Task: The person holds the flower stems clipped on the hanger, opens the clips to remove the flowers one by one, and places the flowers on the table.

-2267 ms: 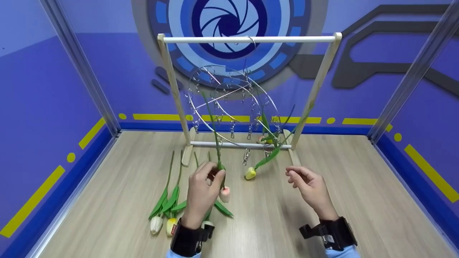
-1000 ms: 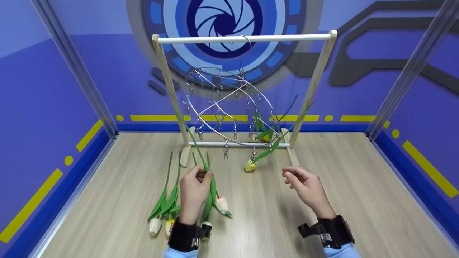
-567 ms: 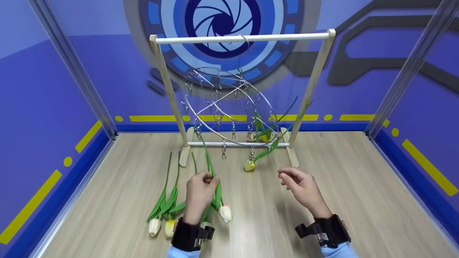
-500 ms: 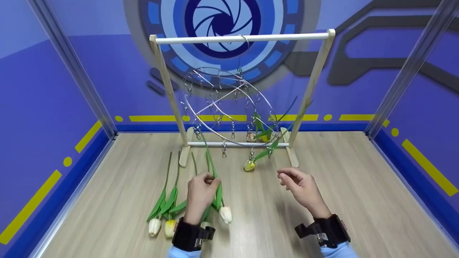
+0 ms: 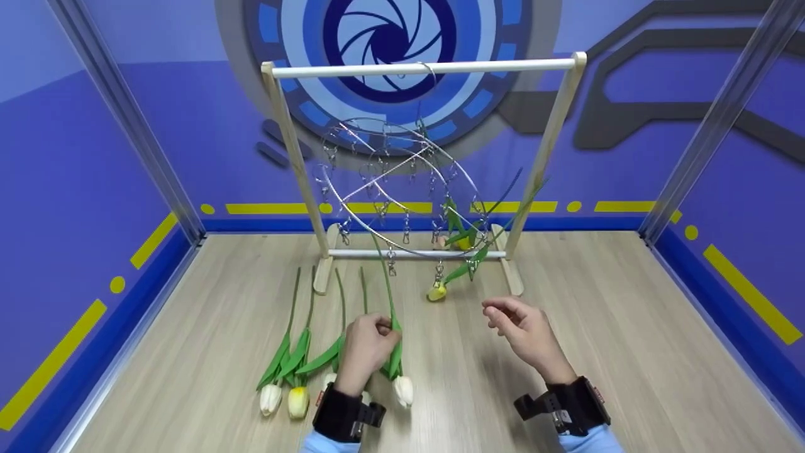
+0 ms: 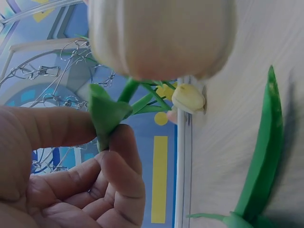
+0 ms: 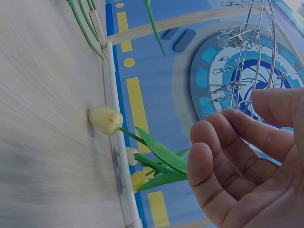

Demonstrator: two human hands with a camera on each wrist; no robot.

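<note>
Tulips on table, left; rack behind; hanger on rack; blossom perhaps behind hanger.

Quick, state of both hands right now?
Left hand: closed, pinching a pale tulip.
Right hand: open, loosely curled, holding nothing.

Left hand is drawing back from the rack, taking the pale tulip with it. Stem, rising across the hanger at first, then leaning left over a post one second ago, is now reaching only about the hanger's lower edge. Bloom is hanging farther forward. Yellow-and-white tulip is showing clear of the wristband. Right hand is edging slightly inward.
</note>
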